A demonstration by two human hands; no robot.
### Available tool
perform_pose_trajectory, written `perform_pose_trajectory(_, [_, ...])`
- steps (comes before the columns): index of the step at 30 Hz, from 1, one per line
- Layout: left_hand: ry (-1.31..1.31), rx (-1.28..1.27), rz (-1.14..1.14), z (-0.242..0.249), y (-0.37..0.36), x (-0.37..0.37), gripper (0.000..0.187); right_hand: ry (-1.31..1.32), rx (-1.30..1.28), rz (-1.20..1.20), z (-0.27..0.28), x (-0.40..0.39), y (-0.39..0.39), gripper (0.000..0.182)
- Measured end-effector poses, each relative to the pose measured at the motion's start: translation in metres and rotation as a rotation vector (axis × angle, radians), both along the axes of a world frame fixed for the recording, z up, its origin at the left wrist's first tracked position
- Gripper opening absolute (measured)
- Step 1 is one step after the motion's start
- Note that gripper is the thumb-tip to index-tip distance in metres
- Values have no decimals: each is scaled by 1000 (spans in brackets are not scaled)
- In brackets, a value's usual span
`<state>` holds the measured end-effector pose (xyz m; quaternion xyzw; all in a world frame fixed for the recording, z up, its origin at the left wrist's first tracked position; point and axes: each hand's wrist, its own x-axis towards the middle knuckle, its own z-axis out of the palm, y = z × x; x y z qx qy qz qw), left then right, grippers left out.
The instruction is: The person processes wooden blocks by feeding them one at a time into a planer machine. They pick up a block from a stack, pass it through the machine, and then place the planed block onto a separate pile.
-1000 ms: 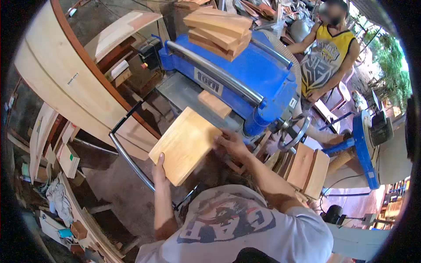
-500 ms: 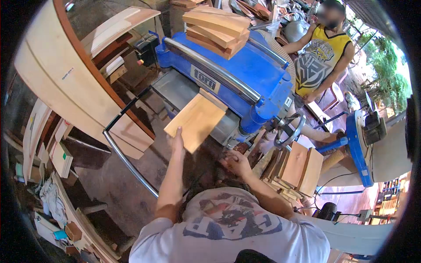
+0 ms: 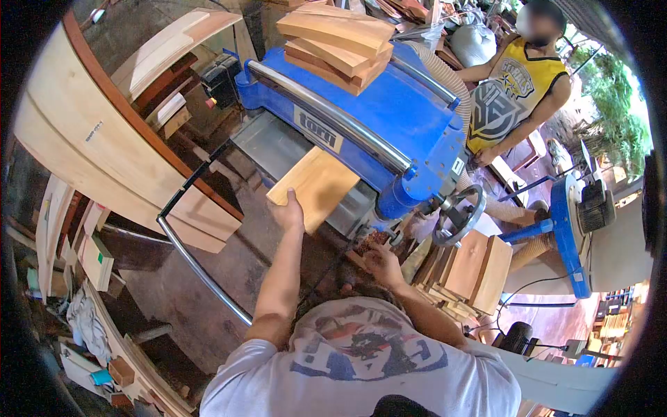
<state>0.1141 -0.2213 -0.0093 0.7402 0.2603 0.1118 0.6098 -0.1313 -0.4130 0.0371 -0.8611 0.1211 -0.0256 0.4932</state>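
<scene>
My left hand [image 3: 290, 212] is closed on the near left corner of a flat wooden board [image 3: 318, 184], thumb on top and fingers tucked underneath. The board's far end lies at the mouth of a blue thickness planer [image 3: 424, 128], over its grey metal bed [image 3: 271, 153]. My right hand [image 3: 382, 265] hovers near the planer's lower front edge, to the right of the board. Its fingers look loosely bent and apart, with nothing visible in them.
Several boards are stacked [image 3: 340, 45] on the planer. A handwheel [image 3: 460, 215] sits at its right, beside more stacked boards [image 3: 479, 267]. A bent metal bar [image 3: 201, 267] curves at left near large panels [image 3: 104, 132]. A person in a yellow jersey [image 3: 514, 90] stands behind the planer.
The board in my left hand has moved forward and slightly right, its far end now at the planer's opening. My right hand has shifted slightly right.
</scene>
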Motion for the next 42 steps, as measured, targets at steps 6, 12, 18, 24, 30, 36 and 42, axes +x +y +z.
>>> perform_pose_trajectory(6, [29, 227, 39, 27, -20, 0, 89, -38, -15, 37, 45, 29, -1, 43])
perform_pose_trajectory(12, [-116, 327, 77, -14, -36, 17, 87, 52, 121, -17, 49, 43, -4, 43])
perform_pose_trajectory(18, [-162, 279, 45, -3, -50, 21, 83, 7, 77, 36, 51, 56, 2, 37])
perform_pose_trajectory(24, [-94, 355, -67, 23, -60, 26, 80, -34, -17, 134, 105, 84, 12, 41])
perform_pose_trajectory(30, [-175, 513, 33, 12, -82, 33, 73, -273, 143, 100, 179, 121, 11, 36])
perform_pose_trajectory(36, [-257, 525, 90, 18, -89, 42, 76, -580, 321, -245, 262, 190, -3, 45])
perform_pose_trajectory(42, [-157, 587, 81, 28, -93, 35, 72, -576, 428, -450, 267, 327, -59, 54])
